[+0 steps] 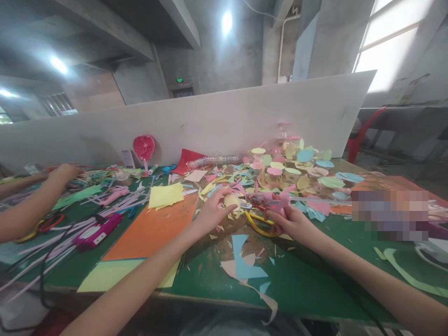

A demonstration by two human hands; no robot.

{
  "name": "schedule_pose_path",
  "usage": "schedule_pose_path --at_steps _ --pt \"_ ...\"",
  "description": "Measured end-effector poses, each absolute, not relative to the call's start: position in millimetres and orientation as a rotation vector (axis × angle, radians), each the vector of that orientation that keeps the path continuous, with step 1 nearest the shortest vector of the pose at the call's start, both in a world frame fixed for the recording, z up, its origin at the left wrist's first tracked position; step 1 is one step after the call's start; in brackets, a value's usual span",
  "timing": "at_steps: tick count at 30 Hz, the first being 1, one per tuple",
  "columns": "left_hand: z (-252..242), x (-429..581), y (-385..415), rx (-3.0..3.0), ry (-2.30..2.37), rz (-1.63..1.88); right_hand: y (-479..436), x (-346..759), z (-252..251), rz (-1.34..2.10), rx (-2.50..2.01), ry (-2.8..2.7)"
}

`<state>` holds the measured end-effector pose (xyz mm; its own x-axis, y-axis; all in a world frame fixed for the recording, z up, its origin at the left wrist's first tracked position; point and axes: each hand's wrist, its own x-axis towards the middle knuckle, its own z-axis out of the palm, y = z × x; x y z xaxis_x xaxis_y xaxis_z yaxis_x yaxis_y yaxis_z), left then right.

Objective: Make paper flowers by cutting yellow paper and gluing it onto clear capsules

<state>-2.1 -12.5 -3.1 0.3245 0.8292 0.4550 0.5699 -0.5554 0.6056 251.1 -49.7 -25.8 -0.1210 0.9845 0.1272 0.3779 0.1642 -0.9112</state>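
My right hand (285, 224) is wrapped round the grip of a pink hot glue gun (275, 199). A long clear glue stick (327, 200) juts from its back. The gun's front end points left, toward my left hand (215, 210). Pinched in my left fingers is a small pale yellow, rounded piece (231, 201); its exact kind is unclear. Yellow-handled scissors (257, 226) lie just below the gun, partly behind my right hand. Blue paper scraps (245, 266) and a curled pale strip rest on the green table (203, 275) nearer to me.
Paper discs (276, 165) on clear plastic pieces crowd the back right, before a white board (224, 121). Left of me are orange sheets (157, 224), yellow paper (166, 195), a magenta power strip (98, 232) and another pink glue gun (115, 196). A co-worker's arms (38, 196) reach in from the left.
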Motion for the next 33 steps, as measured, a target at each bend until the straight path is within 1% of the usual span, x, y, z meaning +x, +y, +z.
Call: schedule_pose_path --at_steps 7,33 --pt "-2.5 -2.3 -11.9 2.246 1.245 1.09 -52.1 246.4 -23.6 1.013 -1.289 -1.624" --pt "-2.8 -2.8 -12.1 2.259 1.276 1.077 -47.5 250.8 -30.9 0.957 -1.311 -1.659"
